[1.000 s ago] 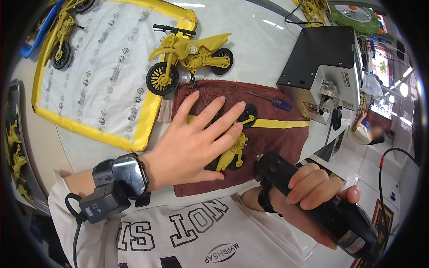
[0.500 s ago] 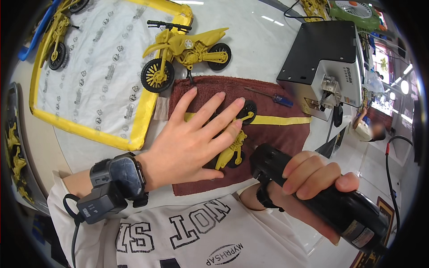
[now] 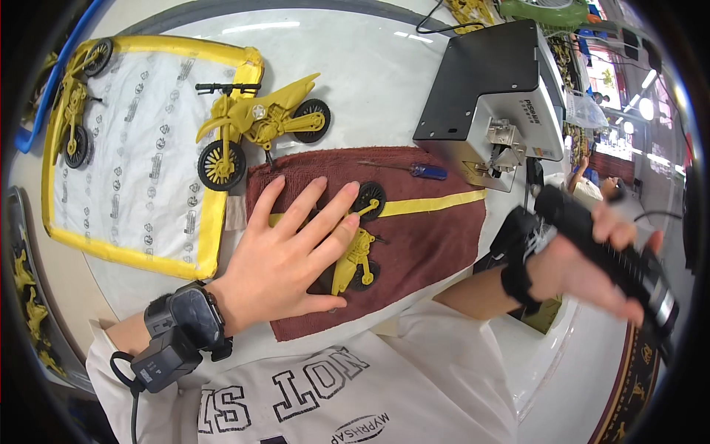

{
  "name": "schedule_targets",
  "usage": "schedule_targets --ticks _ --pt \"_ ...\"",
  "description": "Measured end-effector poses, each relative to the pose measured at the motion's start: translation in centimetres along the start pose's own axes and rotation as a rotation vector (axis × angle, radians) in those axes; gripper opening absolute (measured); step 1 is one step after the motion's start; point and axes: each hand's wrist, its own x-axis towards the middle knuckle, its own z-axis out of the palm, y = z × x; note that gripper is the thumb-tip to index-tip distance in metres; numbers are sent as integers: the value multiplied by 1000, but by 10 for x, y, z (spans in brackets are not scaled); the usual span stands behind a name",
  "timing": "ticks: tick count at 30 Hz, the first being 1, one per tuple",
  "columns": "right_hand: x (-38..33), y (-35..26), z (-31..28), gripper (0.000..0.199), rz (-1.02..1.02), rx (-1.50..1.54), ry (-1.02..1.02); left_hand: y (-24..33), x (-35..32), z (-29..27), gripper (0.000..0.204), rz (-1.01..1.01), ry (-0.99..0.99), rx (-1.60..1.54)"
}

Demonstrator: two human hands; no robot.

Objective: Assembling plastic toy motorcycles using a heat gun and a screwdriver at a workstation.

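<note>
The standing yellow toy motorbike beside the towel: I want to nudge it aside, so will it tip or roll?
The yellow plastic toy motorbike probably rolls on its two black wheels. Narrow and upright on the white table, it likely tips easily. It looks light.

A toy assembly workshop is shown: yellow plastic toy motorcycles (image 3: 255, 126) are laid out beyond the left hand (image 3: 285, 259), and a grey-and-black benchtop machine (image 3: 495, 103) is set beyond the right hand (image 3: 584, 270).
</note>
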Motion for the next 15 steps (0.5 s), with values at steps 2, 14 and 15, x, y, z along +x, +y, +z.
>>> schedule_targets --ticks 2,14,15 --pt "8 30 13 99 16 -196 117 -1 0 -1 85 6 -3 -3" --pt "-81 -19 69 75 227 328 -471 0 -3 0 85 -4 26 -100" --pt "-84 -15 73 75 231 361 -498 -1 -4 1 85 -6 27 -95"
